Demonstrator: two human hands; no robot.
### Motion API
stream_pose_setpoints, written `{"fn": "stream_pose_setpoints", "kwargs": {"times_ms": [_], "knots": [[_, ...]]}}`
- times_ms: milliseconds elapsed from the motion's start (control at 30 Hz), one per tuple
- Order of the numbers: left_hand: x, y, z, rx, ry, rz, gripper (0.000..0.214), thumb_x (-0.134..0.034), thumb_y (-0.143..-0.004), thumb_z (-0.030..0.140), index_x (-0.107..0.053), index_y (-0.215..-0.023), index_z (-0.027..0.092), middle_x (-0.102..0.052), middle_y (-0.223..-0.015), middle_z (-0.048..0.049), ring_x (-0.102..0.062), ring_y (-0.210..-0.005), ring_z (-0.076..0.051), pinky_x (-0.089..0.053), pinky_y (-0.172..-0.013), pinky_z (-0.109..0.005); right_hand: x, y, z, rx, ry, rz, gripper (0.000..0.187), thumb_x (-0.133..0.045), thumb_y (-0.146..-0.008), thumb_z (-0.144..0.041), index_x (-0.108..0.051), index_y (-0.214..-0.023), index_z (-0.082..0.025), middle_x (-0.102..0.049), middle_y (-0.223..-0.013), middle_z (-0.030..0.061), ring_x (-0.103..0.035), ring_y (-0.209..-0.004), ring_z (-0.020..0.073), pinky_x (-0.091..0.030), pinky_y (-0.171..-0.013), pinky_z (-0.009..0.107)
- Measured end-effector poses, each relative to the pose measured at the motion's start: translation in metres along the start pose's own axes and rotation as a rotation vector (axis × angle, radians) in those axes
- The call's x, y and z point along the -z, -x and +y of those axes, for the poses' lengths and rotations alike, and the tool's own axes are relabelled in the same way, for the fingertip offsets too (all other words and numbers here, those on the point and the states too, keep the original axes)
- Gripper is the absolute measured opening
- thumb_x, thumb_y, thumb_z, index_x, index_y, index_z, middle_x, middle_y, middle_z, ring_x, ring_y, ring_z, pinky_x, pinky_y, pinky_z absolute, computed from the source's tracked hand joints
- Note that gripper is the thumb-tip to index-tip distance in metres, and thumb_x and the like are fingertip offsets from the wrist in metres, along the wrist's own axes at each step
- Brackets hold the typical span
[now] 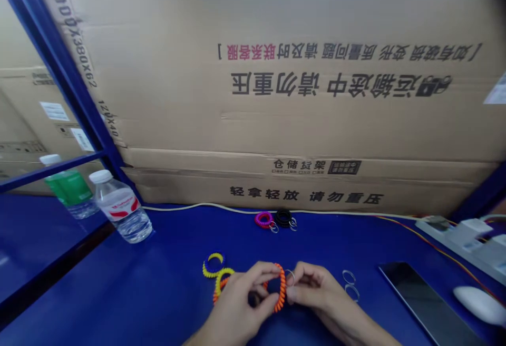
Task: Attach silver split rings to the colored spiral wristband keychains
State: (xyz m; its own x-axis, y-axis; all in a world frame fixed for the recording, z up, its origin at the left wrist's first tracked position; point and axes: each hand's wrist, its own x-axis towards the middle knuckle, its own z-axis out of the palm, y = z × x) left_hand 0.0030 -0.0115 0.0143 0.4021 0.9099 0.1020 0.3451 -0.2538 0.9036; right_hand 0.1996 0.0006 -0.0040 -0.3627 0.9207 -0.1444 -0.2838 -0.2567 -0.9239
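Gripping an orange spiral wristband (pixel 282 289) in the left hand (pixel 244 297), well left of the smartphone (pixel 427 304) | pinching a metal split ring (pixel 293 275) in the right hand (pixel 316 290) | with two loose rings (pixel 350 285) nearer the smartphone

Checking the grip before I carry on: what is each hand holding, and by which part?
The left hand holds the orange coil by its rim, between thumb and fingers. The right hand pinches a metal ring by its edge.

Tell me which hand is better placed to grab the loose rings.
The right hand, probably: though pinching a ring at the orange coil, it is nearer the loose rings, on its own side. The left hand grips the coil, farther away.
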Motion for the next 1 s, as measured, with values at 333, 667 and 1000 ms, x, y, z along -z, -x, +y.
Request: {"fn": "stream_pose_setpoints", "kwargs": {"times_ms": [333, 667, 1000], "knots": [[0.0011, -0.0005, 0.0004, 0.019, 0.013, 0.001, 0.034, -0.062, -0.082, 0.021, -0.06, -0.116, 0.022, -0.073, -0.093, -0.003, -0.063, -0.065, -0.012, -0.05, -0.065, -0.02, 0.0016, 0.0029, -0.0078, 0.03, 0.035, -0.07, 0.025, -0.073, -0.078, -0.038, -0.071, -0.074, -0.014, -0.069, -0.072, 0.005, -0.06, -0.07, 0.0154, -0.046, -0.073, 0.028], [0.0009, -0.0011, 0.0007, 0.092, 0.153, 0.0, 0.034, -0.066, -0.079, 0.02, -0.06, -0.112, 0.019, -0.07, -0.105, -0.0067, -0.063, -0.063, -0.01, -0.051, -0.064, -0.02, 0.0013, 0.0026, -0.0069, 0.091, 0.109, -0.071, 0.029, -0.067, -0.082, -0.044, -0.076, -0.075, -0.017, -0.067, -0.082, 0.0057, -0.058, -0.079, 0.0186, -0.045, -0.077, 0.03], [0.0027, -0.0017, 0.0001, 0.161, 0.266, -0.019, 0.038, -0.065, -0.076, 0.015, -0.058, -0.113, 0.02, -0.066, -0.116, -0.0083, -0.062, -0.058, -0.007, -0.049, -0.056, -0.018, 0.0022, 0.0012, -0.0018, 0.117, 0.06, 0.0, 0.019, -0.078, -0.073, -0.034, -0.071, -0.07, -0.017, -0.057, -0.066, -0.0014, -0.045, -0.063, 0.0113, -0.035, -0.06, 0.024]]}}
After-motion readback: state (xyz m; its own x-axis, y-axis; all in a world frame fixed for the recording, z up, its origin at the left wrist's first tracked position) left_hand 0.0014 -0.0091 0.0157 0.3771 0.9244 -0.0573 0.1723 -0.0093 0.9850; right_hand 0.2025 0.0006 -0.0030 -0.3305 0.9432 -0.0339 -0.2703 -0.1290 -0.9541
